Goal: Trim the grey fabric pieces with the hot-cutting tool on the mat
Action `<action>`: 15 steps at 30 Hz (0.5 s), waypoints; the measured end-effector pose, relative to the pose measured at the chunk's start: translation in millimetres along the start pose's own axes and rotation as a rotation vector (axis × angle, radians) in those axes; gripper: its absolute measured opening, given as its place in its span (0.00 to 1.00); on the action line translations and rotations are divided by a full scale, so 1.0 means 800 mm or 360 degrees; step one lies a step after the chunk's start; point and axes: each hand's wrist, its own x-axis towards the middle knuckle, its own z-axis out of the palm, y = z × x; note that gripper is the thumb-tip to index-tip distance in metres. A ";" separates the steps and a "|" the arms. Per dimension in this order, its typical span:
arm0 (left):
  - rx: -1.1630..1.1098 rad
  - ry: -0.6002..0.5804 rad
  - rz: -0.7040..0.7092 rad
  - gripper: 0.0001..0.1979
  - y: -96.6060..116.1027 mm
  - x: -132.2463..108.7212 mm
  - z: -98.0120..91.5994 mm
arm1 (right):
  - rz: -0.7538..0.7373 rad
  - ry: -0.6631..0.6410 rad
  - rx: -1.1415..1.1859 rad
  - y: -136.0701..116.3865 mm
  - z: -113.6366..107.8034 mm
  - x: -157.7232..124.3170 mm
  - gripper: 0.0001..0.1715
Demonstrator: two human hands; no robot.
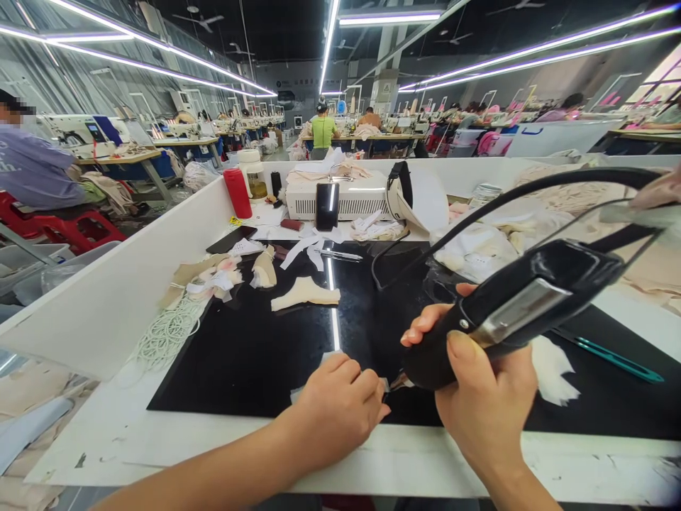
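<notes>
My right hand [486,397] is wrapped round a thick black corded hand tool [553,273] with a silver plate on its side. The tool's narrow metal tip points down left, close to the fingertips of my left hand [340,404]. That hand is curled, pressing a thin translucent piece [296,394] to the black board [234,362]; most of the piece is hidden under my fingers. Beyond it lies a curved cream fabric piece [306,292]. A ragged white scrap [554,370] rests right of my right hand, near teal-handled tweezers [620,355].
White walls [175,262] border the table. At the back stand a white vented box [306,201], a phone [326,206] and a red cylinder [237,193]. Pale cord [169,333] and scraps lie left. A black cable [479,206] arches over the right side. Other people sit farther off.
</notes>
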 end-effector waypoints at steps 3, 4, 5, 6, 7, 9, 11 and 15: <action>-0.0042 -0.0014 0.0036 0.11 -0.007 0.002 0.001 | 0.0005 0.0000 -0.0022 -0.004 -0.003 0.003 0.24; -0.0055 -0.0040 0.0060 0.11 -0.010 0.004 0.001 | 0.0004 0.0001 -0.0048 -0.006 -0.005 0.006 0.26; -0.0068 -0.0064 0.0093 0.11 -0.013 0.006 0.000 | 0.0001 -0.0006 -0.0091 -0.010 -0.006 0.009 0.27; -0.0080 -0.0088 0.0128 0.11 -0.015 0.007 0.000 | -0.0009 -0.0025 -0.0153 -0.013 -0.007 0.012 0.27; -0.0095 -0.0109 0.0163 0.11 -0.017 0.008 -0.001 | -0.0029 -0.0049 -0.0225 -0.017 -0.007 0.015 0.25; -0.0147 -0.0154 0.0193 0.11 -0.022 0.007 -0.006 | -0.0085 -0.0089 -0.0349 -0.024 -0.006 0.020 0.22; -0.0248 -0.0193 0.0134 0.11 -0.030 0.000 -0.015 | -0.0109 -0.0082 -0.0358 -0.027 -0.002 0.021 0.20; -0.0433 -0.0246 -0.0229 0.14 -0.056 -0.030 -0.042 | -0.0015 -0.0065 -0.0168 -0.022 0.011 0.015 0.22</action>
